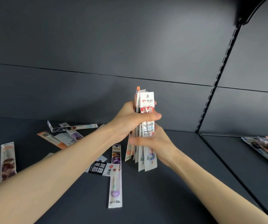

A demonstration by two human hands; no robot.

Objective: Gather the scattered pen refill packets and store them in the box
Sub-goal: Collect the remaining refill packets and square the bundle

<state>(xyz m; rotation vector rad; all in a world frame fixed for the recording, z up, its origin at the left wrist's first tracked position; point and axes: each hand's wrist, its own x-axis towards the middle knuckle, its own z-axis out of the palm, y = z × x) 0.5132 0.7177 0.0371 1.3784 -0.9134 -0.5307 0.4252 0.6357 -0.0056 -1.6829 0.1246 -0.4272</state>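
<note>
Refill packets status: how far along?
Done: an upright bundle of white and orange refill packets is gathered. In hand: left hand and right hand grip it. Left: the long purple packet and others lie on the dark grey shelf; no box visible.

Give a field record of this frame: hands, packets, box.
left hand: grips upper part of upright bundle of white and orange plastic refill packets
right hand: grips bundle's lower part
loose packets: several lie flat on dark grey shelf, left of bundle
second pile: packets on neighbouring shelf section, far right
box: not in view
</note>
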